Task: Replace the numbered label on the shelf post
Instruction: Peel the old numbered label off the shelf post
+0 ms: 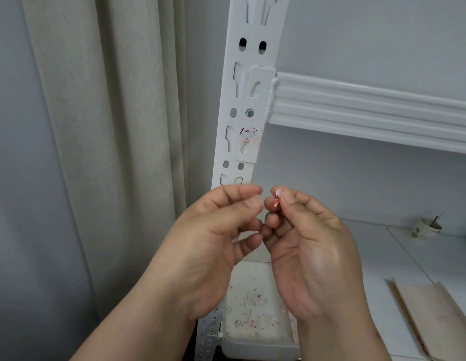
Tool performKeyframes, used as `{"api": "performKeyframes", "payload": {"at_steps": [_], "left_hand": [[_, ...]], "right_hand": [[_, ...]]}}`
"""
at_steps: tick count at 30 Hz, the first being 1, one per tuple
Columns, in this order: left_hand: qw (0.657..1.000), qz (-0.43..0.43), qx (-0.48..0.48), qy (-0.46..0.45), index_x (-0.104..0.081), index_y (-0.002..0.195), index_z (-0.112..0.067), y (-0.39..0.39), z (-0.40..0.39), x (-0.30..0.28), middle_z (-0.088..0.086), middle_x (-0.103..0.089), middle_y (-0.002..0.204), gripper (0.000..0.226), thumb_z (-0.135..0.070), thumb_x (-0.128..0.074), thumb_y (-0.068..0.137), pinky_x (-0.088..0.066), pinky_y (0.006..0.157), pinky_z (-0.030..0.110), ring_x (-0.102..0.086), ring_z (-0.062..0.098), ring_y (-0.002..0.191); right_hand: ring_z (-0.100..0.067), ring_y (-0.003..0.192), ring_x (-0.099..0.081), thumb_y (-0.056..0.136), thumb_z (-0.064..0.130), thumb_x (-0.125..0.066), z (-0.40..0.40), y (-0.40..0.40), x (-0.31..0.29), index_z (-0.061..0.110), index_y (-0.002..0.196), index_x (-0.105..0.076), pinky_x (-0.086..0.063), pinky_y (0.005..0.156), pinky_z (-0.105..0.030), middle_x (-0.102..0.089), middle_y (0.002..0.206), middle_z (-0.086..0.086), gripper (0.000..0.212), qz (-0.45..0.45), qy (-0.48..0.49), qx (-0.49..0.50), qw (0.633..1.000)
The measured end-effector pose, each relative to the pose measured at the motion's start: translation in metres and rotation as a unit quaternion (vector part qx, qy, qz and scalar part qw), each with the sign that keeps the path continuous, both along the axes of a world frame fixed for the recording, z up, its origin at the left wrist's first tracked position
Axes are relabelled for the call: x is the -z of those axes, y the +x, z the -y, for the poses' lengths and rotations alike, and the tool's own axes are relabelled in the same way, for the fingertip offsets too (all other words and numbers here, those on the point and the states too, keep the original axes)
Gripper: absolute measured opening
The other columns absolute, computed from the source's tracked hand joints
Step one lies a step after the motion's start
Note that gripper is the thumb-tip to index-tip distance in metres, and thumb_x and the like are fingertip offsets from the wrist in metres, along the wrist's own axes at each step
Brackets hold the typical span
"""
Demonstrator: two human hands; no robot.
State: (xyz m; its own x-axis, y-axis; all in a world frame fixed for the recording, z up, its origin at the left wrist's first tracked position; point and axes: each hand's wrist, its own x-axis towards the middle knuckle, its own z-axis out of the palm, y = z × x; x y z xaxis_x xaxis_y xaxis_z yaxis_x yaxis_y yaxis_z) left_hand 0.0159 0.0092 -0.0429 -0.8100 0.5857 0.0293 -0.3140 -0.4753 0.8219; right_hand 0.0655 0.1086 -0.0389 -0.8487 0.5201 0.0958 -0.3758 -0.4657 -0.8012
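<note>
Hands picking at peeled label bits below the shelf post (242, 121).
Right hand (312, 246) is pinching a red-white scrap (277, 198); left hand (216, 230) is curling, grasping nothing visible; white tray (255, 346), lower centre, is holding scattered scraps.

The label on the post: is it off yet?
Partly off. A torn remnant of the label still clings to the post, and the right hand pinches a scrap.

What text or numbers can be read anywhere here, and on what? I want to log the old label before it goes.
"7" or "1-7", uncertain: dark handwritten marks with red strokes on the torn label remnant on the shelf post; sideways and partly peeled off.
Scrap pinched by the right hand: red and white print, too small to read.
Paper cup: green marks, no legible text.
</note>
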Motion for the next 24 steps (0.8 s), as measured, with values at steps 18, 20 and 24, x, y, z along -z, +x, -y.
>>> {"api": "performKeyframes", "payload": {"at_steps": [18, 20, 24], "left_hand": [[0.970, -0.187, -0.126, -0.089, -0.069, 0.067, -0.023, 0.005, -0.015, -0.004, 0.004, -0.057, 0.064, 0.024, -0.003, -0.073, 0.081, -0.050, 0.063, 0.033, -0.057, 0.017, 0.063], [0.965, -0.209, -0.125, -0.100, -0.069, 0.068, -0.023, 0.004, -0.014, -0.006, 0.005, -0.058, 0.063, 0.022, -0.006, -0.073, 0.081, -0.051, 0.058, 0.031, -0.057, 0.016, 0.061], [0.959, -0.238, -0.116, -0.099, -0.071, 0.068, -0.022, 0.005, -0.011, -0.011, 0.010, -0.059, 0.068, 0.018, -0.007, -0.074, 0.078, -0.050, 0.055, 0.025, -0.054, 0.014, 0.057]], "right_hand": [[-0.022, 0.075, -0.059, 0.075, 0.015, -0.061, -0.002, 0.004, 0.004, 0.000, 0.094, -0.067, -0.048, 0.068, -0.030, -0.073, 0.094, -0.022, 0.024, 0.018, -0.021, -0.061, 0.998], [-0.018, 0.072, -0.059, 0.074, 0.016, -0.060, -0.006, 0.005, 0.003, 0.001, 0.098, -0.066, -0.046, 0.064, -0.026, -0.074, 0.099, -0.018, 0.029, 0.031, -0.042, -0.100, 0.994], [-0.011, 0.063, -0.061, 0.076, 0.013, -0.059, -0.011, 0.008, 0.003, -0.004, 0.127, -0.054, -0.046, 0.060, -0.025, -0.069, 0.105, -0.013, 0.054, 0.027, -0.111, -0.162, 0.980]]}}
